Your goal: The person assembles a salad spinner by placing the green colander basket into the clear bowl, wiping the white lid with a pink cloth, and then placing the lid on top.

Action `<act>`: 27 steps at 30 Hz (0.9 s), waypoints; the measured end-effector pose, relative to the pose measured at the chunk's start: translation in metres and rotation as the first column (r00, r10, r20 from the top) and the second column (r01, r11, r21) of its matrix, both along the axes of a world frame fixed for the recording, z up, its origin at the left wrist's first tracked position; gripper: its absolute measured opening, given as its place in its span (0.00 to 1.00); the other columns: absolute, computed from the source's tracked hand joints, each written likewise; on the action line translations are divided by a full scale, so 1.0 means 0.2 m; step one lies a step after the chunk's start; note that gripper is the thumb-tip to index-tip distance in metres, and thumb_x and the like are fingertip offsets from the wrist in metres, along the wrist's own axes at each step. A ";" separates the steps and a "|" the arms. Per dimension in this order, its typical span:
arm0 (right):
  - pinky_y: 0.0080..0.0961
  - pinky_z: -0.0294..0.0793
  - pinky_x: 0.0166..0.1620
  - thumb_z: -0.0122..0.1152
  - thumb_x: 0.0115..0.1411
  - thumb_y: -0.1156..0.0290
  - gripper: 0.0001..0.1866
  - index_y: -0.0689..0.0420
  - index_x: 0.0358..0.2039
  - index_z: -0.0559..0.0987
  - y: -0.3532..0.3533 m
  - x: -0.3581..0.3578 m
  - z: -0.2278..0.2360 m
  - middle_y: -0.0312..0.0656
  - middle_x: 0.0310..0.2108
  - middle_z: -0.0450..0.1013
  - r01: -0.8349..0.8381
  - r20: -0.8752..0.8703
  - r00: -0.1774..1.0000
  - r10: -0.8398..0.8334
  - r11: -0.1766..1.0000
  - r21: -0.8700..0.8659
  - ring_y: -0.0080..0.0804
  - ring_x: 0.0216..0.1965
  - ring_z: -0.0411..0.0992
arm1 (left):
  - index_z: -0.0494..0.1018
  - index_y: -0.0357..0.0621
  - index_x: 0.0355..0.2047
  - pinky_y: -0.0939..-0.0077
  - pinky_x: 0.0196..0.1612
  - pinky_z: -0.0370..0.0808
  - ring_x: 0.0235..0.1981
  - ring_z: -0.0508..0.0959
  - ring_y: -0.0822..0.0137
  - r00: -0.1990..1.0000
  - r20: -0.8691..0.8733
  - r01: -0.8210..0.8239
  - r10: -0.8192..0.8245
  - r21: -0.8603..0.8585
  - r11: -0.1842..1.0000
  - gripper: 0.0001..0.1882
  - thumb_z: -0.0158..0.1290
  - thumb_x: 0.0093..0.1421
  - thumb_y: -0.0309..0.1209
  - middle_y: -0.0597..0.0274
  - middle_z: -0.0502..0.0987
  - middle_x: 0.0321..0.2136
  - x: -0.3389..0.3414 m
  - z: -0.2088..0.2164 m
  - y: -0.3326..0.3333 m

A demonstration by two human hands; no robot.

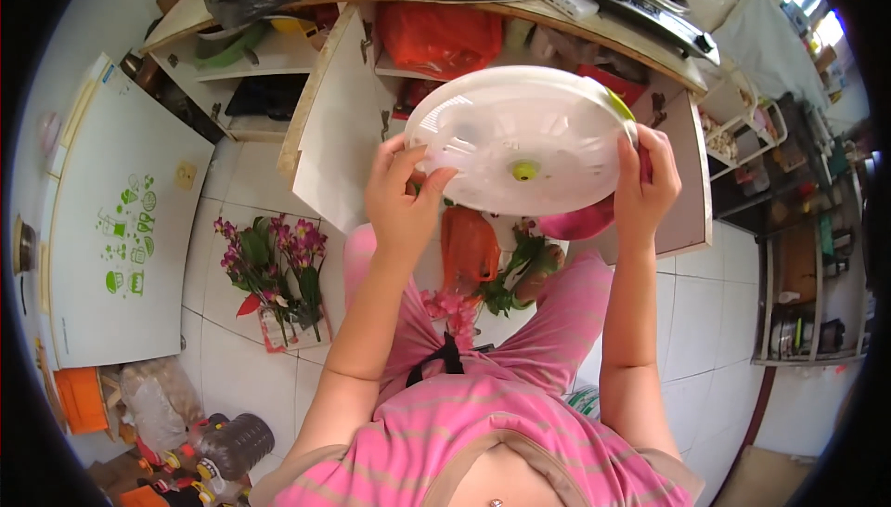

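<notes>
With left hand (406, 196) and right hand (647, 184) grasping opposite edges, holding up a white lid (520, 126) in front of the body.

Reaching forward with both arms, fingers curled at the rim and left thumb laid over the near edge; held above a white tiled floor (705, 321), before an open cabinet (327, 131), right of a fridge (135, 219). Strewn lower down with purple flowers (278, 256) left of the knees (589, 277), and with an orange bag (467, 249) between them. Printed on the fridge door with green food-and-drink drawings (130, 236); fitted at the lid's centre with a green knob (524, 171).
</notes>
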State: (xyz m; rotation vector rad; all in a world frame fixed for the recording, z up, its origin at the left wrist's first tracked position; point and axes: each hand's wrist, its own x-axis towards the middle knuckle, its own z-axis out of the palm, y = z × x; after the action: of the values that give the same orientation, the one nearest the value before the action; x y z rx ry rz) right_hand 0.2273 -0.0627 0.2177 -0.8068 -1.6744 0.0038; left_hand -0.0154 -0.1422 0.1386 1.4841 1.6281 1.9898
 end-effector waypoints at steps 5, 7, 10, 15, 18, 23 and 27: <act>0.13 0.65 0.33 0.63 0.61 0.71 0.08 0.64 0.37 0.79 -0.01 0.02 -0.12 0.32 0.28 0.72 -0.038 -0.188 0.982 -0.008 0.970 -0.242 0.16 0.28 0.64 | 0.79 0.39 0.39 0.82 0.27 0.73 0.22 0.76 0.73 0.980 -0.193 -0.041 0.049 0.042 0.998 0.15 0.64 0.53 0.34 0.57 0.75 0.46 0.00 0.04 -0.04; 0.13 0.65 0.33 0.63 0.62 0.71 0.09 0.64 0.37 0.79 -0.02 0.01 -0.16 0.32 0.28 0.72 -0.034 -0.214 0.977 -0.026 0.962 -0.272 0.16 0.28 0.64 | 0.80 0.40 0.40 0.81 0.27 0.74 0.23 0.76 0.72 0.968 -0.236 -0.067 0.080 0.063 0.996 0.16 0.63 0.55 0.36 0.56 0.74 0.47 0.01 0.05 -0.05; 0.13 0.66 0.34 0.63 0.62 0.70 0.09 0.64 0.37 0.79 -0.02 0.00 -0.20 0.32 0.28 0.72 -0.036 -0.253 0.966 -0.045 0.951 -0.307 0.17 0.29 0.65 | 0.81 0.41 0.40 0.80 0.27 0.74 0.22 0.77 0.71 0.972 -0.225 -0.064 0.073 0.046 0.997 0.17 0.62 0.56 0.40 0.56 0.74 0.48 0.02 0.08 -0.06; 0.13 0.66 0.35 0.63 0.62 0.69 0.11 0.64 0.37 0.78 -0.02 0.01 -0.25 0.32 0.28 0.71 -0.063 -0.282 0.958 -0.039 0.937 -0.344 0.17 0.29 0.65 | 0.83 0.44 0.36 0.78 0.32 0.72 0.23 0.69 0.73 0.750 -0.563 -0.394 0.347 0.041 0.918 0.12 0.63 0.53 0.35 0.60 0.74 0.46 0.02 0.13 -0.10; 0.12 0.65 0.35 0.64 0.62 0.68 0.11 0.64 0.37 0.78 -0.03 0.03 -0.26 0.31 0.27 0.71 -0.057 -0.310 0.948 -0.075 0.916 -0.397 0.16 0.29 0.65 | 0.84 0.46 0.35 0.75 0.34 0.71 0.25 0.65 0.73 0.895 -0.410 -0.252 0.176 -0.139 0.958 0.09 0.62 0.54 0.34 0.63 0.74 0.45 -0.01 0.10 -0.11; 0.12 0.65 0.35 0.64 0.62 0.67 0.11 0.63 0.38 0.79 -0.05 0.03 -0.27 0.28 0.27 0.71 -0.167 -0.369 0.928 -0.045 0.838 -0.520 0.14 0.29 0.64 | 0.79 0.41 0.33 0.72 0.55 0.70 0.59 0.68 0.59 0.897 0.140 0.403 -0.420 0.139 0.905 0.09 0.51 0.54 0.20 0.50 0.60 0.63 -0.16 -0.07 -0.05; 0.12 0.67 0.36 0.63 0.62 0.66 0.12 0.62 0.38 0.78 -0.03 0.05 -0.34 0.28 0.29 0.72 -0.300 -0.441 0.897 -0.002 0.730 -0.614 0.14 0.30 0.66 | 0.70 0.43 0.52 0.71 0.59 0.66 0.59 0.68 0.60 0.803 0.155 0.560 -0.575 0.134 0.818 0.26 0.45 0.52 0.14 0.50 0.60 0.64 -0.14 -0.12 -0.11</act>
State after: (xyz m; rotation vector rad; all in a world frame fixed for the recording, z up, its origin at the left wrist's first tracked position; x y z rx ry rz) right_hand 0.2364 -0.0686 0.1503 -1.1023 -1.3039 0.8982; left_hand -0.0437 -0.1649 0.1155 1.5203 0.8804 1.7859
